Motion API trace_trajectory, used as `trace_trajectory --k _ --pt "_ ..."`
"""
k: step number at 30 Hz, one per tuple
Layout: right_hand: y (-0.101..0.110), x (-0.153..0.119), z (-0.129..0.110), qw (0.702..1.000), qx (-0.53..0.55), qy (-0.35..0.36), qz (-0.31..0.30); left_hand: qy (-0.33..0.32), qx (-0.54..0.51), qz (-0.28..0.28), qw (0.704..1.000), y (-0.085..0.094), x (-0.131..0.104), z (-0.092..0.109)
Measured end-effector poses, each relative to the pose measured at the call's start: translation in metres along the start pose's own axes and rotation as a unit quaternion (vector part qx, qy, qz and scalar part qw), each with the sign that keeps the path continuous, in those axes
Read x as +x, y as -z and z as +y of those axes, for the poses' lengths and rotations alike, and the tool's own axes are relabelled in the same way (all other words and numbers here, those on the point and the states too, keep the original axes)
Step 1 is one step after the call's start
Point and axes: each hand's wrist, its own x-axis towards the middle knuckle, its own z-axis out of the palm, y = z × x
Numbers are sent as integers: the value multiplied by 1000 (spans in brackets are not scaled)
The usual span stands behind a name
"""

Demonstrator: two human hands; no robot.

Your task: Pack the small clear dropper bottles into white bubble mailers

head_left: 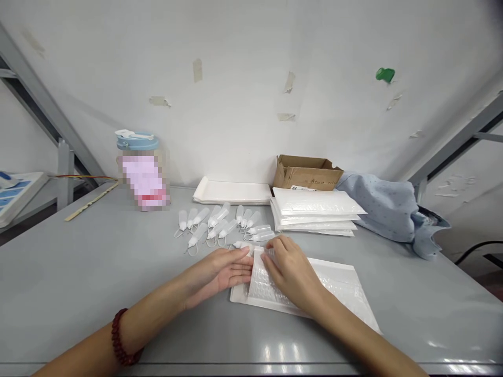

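Observation:
A white bubble mailer [338, 283] lies flat in front of me, its open end toward the left. My left hand [226, 272] is at that opening, palm turned inward and fingers stretched out; the fingertips pass behind the mailer's edge and are partly hidden. My right hand [293, 269] rests on top of the mailer, fingers bent around its upper edge near the opening. Just beyond my left thumb lies a small clear squeeze bottle [240, 244], partly covered. Several more squeeze bottles [217, 225] with white caps and looped tethers are scattered behind the hands.
A stack of bubble mailers [316, 201] stands at the back right, before a cardboard box [308, 173]. Another flat white stack [236, 191] lies by the wall. Pale blue cloth [377, 207] is on the right. A blue-lidded container [137, 140] stands back left, near a stick [90, 201].

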Motion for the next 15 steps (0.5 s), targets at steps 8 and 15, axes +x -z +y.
trace_trajectory --k 8,15 --pt "-3 2 1 994 34 -67 -81 40 -84 -61 994 -1 7 -8" --pt "-4 1 -6 995 31 -47 -79 58 -160 -137 976 -10 8 -16"
